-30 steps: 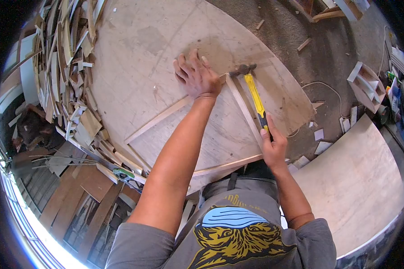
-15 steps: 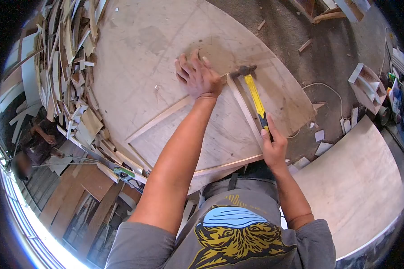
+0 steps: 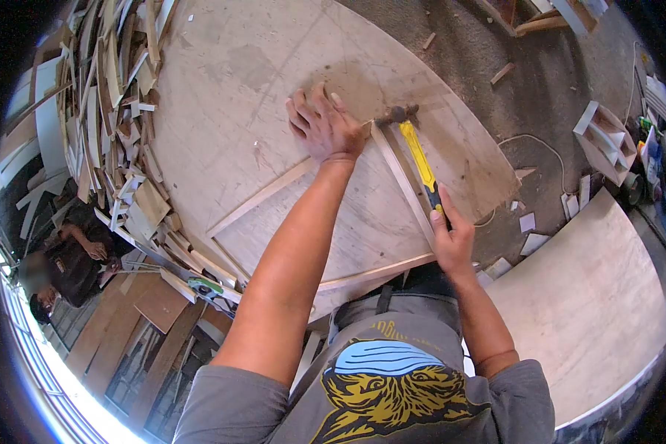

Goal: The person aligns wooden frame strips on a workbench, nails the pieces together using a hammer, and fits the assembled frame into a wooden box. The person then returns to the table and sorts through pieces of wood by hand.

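Note:
My right hand [image 3: 453,235] is closed around the black and yellow handle of a hammer [image 3: 420,155]. The dark hammer head lies at the far corner of a wooden frame [image 3: 403,172] made of thin strips. Just left of that corner, my left hand [image 3: 325,127] rests palm down over one strip, its bent fingers spread on the far side. Part of that strip is hidden under the hand. Beneath the frame is a large pale wooden board [image 3: 229,96] with a curved right edge. Whether a nail is under the hammer head cannot be made out.
Scrap wood strips [image 3: 118,111] are heaped along the board's left side. A curved pale sheet [image 3: 577,296] lies at the right, near a cable [image 3: 547,148] and an open box [image 3: 605,144]. Another person [image 3: 74,255] is at the far left, beside brown planks [image 3: 111,333].
The hammer head has shifted slightly left and toward the top of the view. My left hand stays nearly in place. At the far left, the other person has come further into view.

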### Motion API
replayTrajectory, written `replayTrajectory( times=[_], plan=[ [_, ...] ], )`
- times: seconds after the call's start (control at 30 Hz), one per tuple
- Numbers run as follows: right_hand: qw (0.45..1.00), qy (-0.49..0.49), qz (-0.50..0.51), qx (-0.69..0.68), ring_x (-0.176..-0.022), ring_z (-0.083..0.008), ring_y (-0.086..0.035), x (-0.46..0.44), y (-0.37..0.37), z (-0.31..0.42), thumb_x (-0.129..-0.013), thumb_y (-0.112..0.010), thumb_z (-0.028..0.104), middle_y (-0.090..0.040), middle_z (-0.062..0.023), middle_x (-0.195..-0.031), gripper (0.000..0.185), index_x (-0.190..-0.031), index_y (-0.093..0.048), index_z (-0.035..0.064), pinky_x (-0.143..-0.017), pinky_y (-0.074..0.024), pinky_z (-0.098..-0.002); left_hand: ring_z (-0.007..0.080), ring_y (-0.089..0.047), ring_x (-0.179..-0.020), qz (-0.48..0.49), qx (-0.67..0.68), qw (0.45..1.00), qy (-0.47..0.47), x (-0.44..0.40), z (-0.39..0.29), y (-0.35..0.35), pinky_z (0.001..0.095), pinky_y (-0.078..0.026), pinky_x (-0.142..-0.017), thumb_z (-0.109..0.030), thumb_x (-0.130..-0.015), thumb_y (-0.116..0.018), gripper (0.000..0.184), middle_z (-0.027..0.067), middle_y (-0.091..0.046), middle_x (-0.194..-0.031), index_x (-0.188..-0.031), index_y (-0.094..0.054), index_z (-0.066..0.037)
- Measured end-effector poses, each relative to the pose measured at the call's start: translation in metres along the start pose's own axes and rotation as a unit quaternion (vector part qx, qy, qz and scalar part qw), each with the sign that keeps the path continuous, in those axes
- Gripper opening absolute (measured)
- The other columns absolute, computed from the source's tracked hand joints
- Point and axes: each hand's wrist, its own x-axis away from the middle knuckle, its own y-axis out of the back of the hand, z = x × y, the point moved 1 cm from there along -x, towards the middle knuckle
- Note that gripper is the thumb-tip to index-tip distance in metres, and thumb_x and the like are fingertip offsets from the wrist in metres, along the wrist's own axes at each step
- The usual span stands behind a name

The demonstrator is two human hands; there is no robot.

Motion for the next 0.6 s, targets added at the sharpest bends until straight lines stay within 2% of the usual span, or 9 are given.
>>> replayTrajectory(
  times=[0.1,0.2,0.3,0.4,0.5,0.6],
  plan=[
    [0.998,-0.057,-0.006,-0.016,-0.116,-0.0195,-0.068,-0.0025,0.0058,-0.0016,-0.100,-0.063,0.007,-0.069,-0.0233,-0.133,0.051,-0.151,-0.053,0.0042,-0.098,-0.0502,-0.0316,0.0484,-0.029,-0.146,0.003,0.000,1.000,0.005,0.0007,-0.0006,0.0001,0.0621,-0.027,-0.117,-0.029,-0.101,-0.055,0.045,0.0206,-0.039,-0.153,-0.144,-0.049,-0.016],
    [1.000,-0.013,0.019,0.011,-0.118,-0.0216,-0.068,-0.0011,0.0022,0.0003,-0.100,-0.063,0.008,-0.069,-0.0228,-0.133,0.052,-0.151,-0.053,0.0046,-0.099,-0.0502,-0.0327,0.0483,-0.029,-0.147,0.001,0.002,1.000,0.005,-0.0002,-0.0015,0.0013,0.0621,-0.027,-0.117,-0.029,-0.102,-0.054,0.045,0.0207,-0.039,-0.153,-0.145,-0.049,-0.016],
    [1.000,0.005,-0.021,-0.020,-0.119,-0.0232,-0.069,-0.0061,0.0026,-0.0079,-0.100,-0.064,0.008,-0.070,-0.0232,-0.132,0.051,-0.150,-0.054,0.0053,-0.100,-0.0504,-0.0331,0.0481,-0.028,-0.147,0.002,0.003,1.000,0.001,0.0000,-0.0002,0.0009,0.0619,-0.026,-0.117,-0.029,-0.102,-0.055,0.046,0.0207,-0.039,-0.153,-0.145,-0.048,-0.016],
    [0.999,-0.019,0.028,0.012,-0.118,-0.0217,-0.069,-0.0044,0.0053,0.0002,-0.100,-0.064,0.008,-0.070,-0.0221,-0.131,0.051,-0.150,-0.055,0.0059,-0.099,-0.0506,-0.0325,0.0481,-0.029,-0.147,-0.001,0.008,1.000,0.005,0.0003,0.0002,-0.0007,0.0618,-0.026,-0.117,-0.029,-0.101,-0.055,0.046,0.0206,-0.039,-0.153,-0.145,-0.048,-0.016],
    [0.999,0.019,-0.029,-0.014,-0.113,-0.0378,-0.072,-0.0096,0.0042,-0.0086,-0.097,-0.064,0.007,-0.068,-0.0292,-0.127,0.050,-0.147,-0.059,0.0076,-0.097,-0.0531,-0.0390,0.0477,-0.028,-0.147,0.002,0.010,1.000,0.000,-0.0002,0.0010,0.0003,0.0618,-0.026,-0.117,-0.029,-0.101,-0.056,0.046,0.0200,-0.039,-0.154,-0.144,-0.048,-0.017],
    [1.000,-0.006,0.019,0.020,-0.117,-0.0363,-0.071,-0.0088,0.0094,-0.0048,-0.097,-0.063,0.007,-0.068,-0.0282,-0.130,0.050,-0.147,-0.059,0.0075,-0.099,-0.0523,-0.0392,0.0475,-0.028,-0.147,-0.001,0.014,1.000,0.004,0.0006,0.0012,-0.0001,0.0616,-0.026,-0.117,-0.030,-0.101,-0.056,0.046,0.0194,-0.039,-0.153,-0.144,-0.048,-0.017]
  ],
)
